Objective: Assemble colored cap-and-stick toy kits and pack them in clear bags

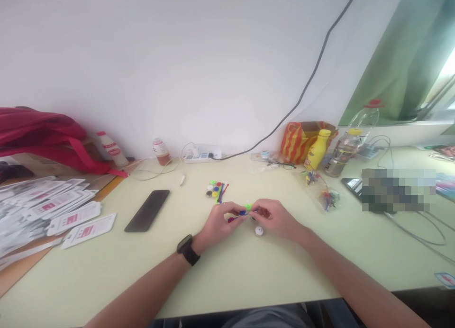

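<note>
My left hand and my right hand meet over the table, fingers pinched together around a small blue plastic piece. A bright green bit shows just behind it, between the fingertips; whether it is joined to the blue one I cannot tell. Beneath my left fingers a dark red piece peeks out. A small white round piece rests on the table below my right hand. Beyond my hands lie several coloured discs and some thin coloured sticks.
A dark phone and white badges lie to the left. At the back stand a drink bottle, a power strip and a yellow bottle. A plastic bag of small parts and cables are on the right.
</note>
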Demonstrator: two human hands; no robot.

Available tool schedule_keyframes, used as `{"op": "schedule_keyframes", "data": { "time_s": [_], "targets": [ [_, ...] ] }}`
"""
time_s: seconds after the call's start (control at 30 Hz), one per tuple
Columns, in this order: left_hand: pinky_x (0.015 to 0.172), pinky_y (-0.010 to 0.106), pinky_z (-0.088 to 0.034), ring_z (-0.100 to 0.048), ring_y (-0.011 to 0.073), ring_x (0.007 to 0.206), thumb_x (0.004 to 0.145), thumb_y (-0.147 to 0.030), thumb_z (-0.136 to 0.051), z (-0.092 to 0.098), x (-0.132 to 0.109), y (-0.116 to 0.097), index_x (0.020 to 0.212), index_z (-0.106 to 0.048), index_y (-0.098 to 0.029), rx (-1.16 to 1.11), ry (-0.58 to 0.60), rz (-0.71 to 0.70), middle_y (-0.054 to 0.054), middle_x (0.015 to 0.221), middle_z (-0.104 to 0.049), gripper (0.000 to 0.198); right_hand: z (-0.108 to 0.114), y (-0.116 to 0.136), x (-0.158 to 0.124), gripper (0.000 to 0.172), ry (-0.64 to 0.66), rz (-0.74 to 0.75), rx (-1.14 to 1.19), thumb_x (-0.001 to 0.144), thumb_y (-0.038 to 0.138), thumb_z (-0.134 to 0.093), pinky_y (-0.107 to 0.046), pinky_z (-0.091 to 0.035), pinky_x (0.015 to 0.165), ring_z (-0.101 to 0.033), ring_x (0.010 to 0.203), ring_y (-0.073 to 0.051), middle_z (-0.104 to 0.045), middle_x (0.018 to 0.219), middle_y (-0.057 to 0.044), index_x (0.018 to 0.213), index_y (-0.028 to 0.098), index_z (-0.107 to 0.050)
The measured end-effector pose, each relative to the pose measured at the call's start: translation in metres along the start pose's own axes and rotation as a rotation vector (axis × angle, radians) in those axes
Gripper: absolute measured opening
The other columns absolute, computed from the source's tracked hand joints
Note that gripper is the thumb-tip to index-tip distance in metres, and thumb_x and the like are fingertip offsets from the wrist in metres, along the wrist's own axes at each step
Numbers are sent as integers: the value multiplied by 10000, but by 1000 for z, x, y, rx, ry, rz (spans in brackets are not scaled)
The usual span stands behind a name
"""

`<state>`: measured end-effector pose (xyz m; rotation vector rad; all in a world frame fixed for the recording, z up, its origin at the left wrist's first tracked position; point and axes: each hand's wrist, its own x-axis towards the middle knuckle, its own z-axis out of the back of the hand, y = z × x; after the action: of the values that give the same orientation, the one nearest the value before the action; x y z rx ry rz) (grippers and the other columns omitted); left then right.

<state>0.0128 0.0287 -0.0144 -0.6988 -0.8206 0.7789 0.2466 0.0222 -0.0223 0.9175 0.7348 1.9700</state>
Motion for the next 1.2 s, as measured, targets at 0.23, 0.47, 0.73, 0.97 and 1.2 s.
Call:
{"op": "schedule_keyframes", "data": {
  "time_s": [0.23,0.47,0.73,0.97,1.2],
  "targets": [
    [804,322,-587,-726,208,873,923,-351,-728,0,-1,-1,1068,-764,-199,6,-1,-7,73,987,-783,213,4,6,1,158,7,13,81,978,311,-579,-270,-441,594,-574,672,-154,-699,783,-19,982,209,-700],
    [677,284,-548,-701,190,787,935,-378,-714,0,2,-2,997,-748,-168,-63,44,11,71,886,-769,222,6,10,2,187,-3,-19,128,972,360,-600,-267,-440,606,-558,658,-146,-670,747,-4,993,204,-700],
    [932,378,-578,-699,251,1084,955,-391,-705,1,4,-7,1082,-736,-163,-452,145,95,137,1183,-738,263,10,5,5,259,-40,-44,262,972,437,-614,-289,-494,670,-606,737,-161,-662,825,-25,1051,195,-662],
    [554,224,-512,-737,207,842,810,-417,-855,0,6,2,1038,-718,-163,-510,26,254,84,959,-758,367,11,9,1,291,-186,17,214,1003,435,-569,-300,-510,695,-587,720,-160,-605,791,-6,1179,221,-656],
    [566,228,-511,-761,225,849,800,-372,-873,1,5,0,996,-744,-145,-532,15,264,110,958,-787,326,3,16,-5,545,-112,50,223,1045,428,-495,-294,-498,690,-555,720,-157,-598,886,-9,1556,279,-378]
  ]
}}
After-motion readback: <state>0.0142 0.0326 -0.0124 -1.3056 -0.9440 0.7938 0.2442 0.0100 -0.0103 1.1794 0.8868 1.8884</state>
